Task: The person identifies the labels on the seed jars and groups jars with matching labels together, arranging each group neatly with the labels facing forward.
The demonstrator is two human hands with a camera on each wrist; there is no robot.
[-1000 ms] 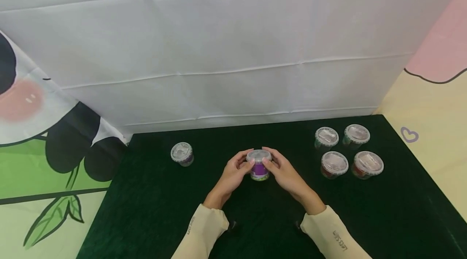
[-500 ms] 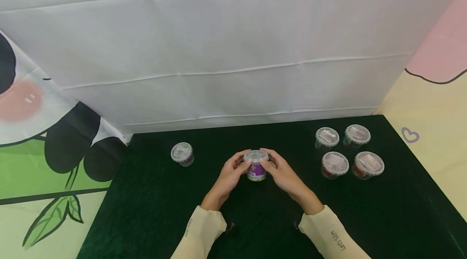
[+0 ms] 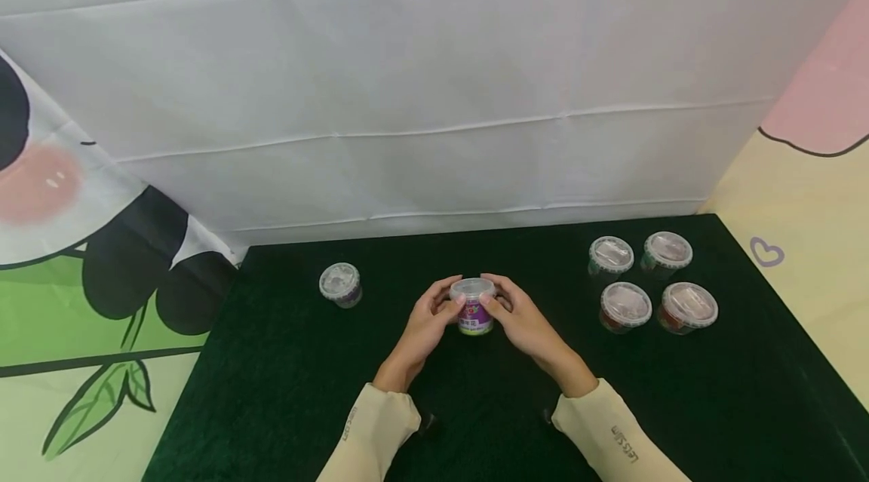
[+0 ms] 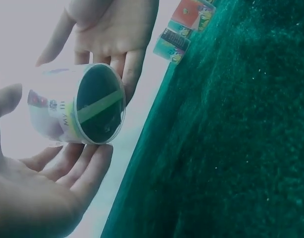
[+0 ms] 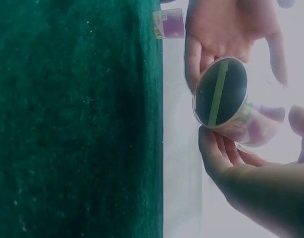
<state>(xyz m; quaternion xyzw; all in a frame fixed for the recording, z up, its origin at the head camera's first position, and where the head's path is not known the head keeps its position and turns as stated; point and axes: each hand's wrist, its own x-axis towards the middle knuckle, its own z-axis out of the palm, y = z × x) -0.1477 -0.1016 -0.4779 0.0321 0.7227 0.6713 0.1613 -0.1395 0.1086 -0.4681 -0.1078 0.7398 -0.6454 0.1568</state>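
Left hand (image 3: 424, 327) and right hand (image 3: 532, 327) grip a purple-labelled tub (image 3: 474, 319), now turned so more lettering (image 3: 471, 322) shows in front; this rotation seems the step underway.

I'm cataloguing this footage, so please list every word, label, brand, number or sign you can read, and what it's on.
"Let's Slim": right sleeve; small, capitals uncertain.
"MY": label of the held cup; the letters after it are too blurred.
Left sleeve: lettering too small to read.
Lone cup and the four cups at the right: any print is too small or blurred.
No readable numbers.
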